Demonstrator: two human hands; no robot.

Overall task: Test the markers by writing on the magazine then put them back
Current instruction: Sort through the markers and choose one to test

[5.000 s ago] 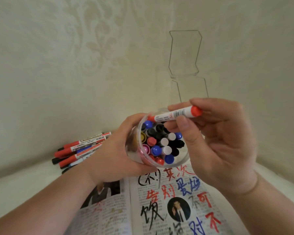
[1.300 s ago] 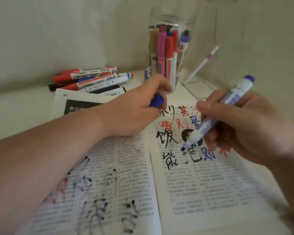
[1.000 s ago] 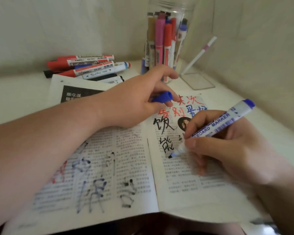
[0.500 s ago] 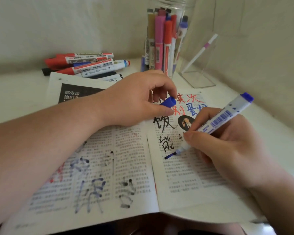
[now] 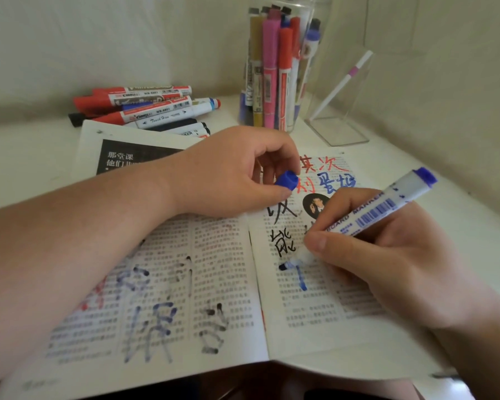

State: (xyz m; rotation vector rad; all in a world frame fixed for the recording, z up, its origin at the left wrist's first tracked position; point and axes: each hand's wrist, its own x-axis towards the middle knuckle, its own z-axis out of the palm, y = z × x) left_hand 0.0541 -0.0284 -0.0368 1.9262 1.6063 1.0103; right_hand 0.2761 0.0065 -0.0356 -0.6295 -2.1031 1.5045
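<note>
Head view: clear jar (image 5: 321,10) upright at the back of the surface, packed with markers (image 5: 269,67) (pink, red, gold among them). Blue marker (image 5: 367,215) slants through the right hand (image 5: 387,267), grip closed round its barrel, tip on the magazine (image 5: 185,284), right page. Left hand (image 5: 228,174) grip pinches the blue cap (image 5: 286,180) above that page.
</note>
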